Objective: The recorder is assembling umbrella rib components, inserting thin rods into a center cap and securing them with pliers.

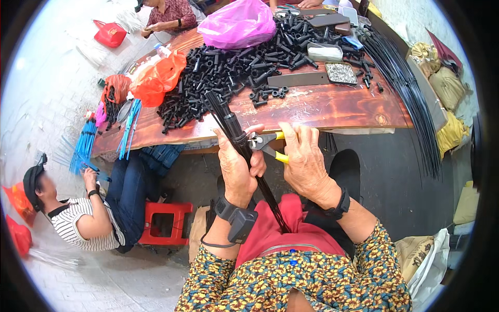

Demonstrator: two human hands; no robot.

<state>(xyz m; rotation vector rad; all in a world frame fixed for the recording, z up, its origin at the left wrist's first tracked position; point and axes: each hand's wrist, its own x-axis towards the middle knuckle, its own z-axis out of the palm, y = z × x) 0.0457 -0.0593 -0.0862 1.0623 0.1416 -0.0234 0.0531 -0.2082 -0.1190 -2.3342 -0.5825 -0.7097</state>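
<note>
My left hand [239, 169] grips a bundle of thin black rods [224, 117] that runs from my lap up over the table edge. My right hand [304, 161] holds yellow-handled pliers [266, 143], whose jaws meet the bundle just beside my left fingers. Both wrists wear black straps. A heap of small black plastic tubes [244, 62] covers the wooden table [332, 106] just beyond the hands.
A pink bag [239, 23], orange bags [158, 78], a tray of small metal parts [341, 73] and long black rods [410, 93] lie on the table. One person sits at lower left by a red stool [163, 223] with blue strips [83, 145]; another sits at the far end.
</note>
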